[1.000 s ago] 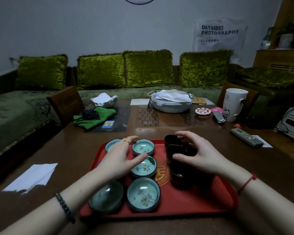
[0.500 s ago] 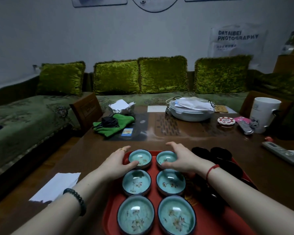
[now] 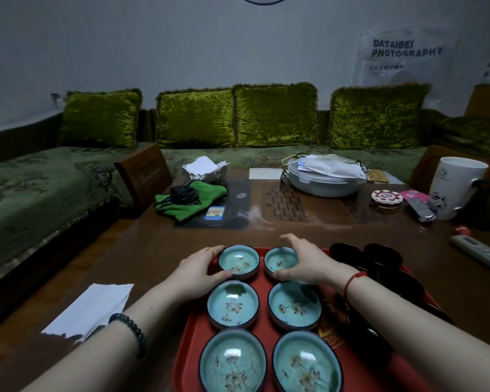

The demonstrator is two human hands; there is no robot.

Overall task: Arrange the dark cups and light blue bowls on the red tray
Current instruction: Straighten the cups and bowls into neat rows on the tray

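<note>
A red tray [image 3: 193, 352] lies on the brown table in front of me. Several light blue bowls with flower patterns fill its left half in two columns. My left hand [image 3: 197, 268] cups the far left bowl [image 3: 239, 261] from its left side, thumb under its near rim. My right hand [image 3: 304, 261] curls around the far right bowl [image 3: 279, 260] from the right. Dark cups [image 3: 382, 254] stand clustered on the tray's right half, partly hidden behind my right forearm.
A white paper sheet [image 3: 91, 309] lies left of the tray. Farther back sit a green cloth with a black cable [image 3: 193, 198], a white lidded dish [image 3: 326, 179], a white mug [image 3: 456, 186] and a remote [image 3: 478, 251] at right. A green sofa runs behind.
One second ago my right hand was over the dark cups; it has moved left to the far right bowl. The view has dropped closer. Both hands have stayed on the far bowls since half a second ago.
</note>
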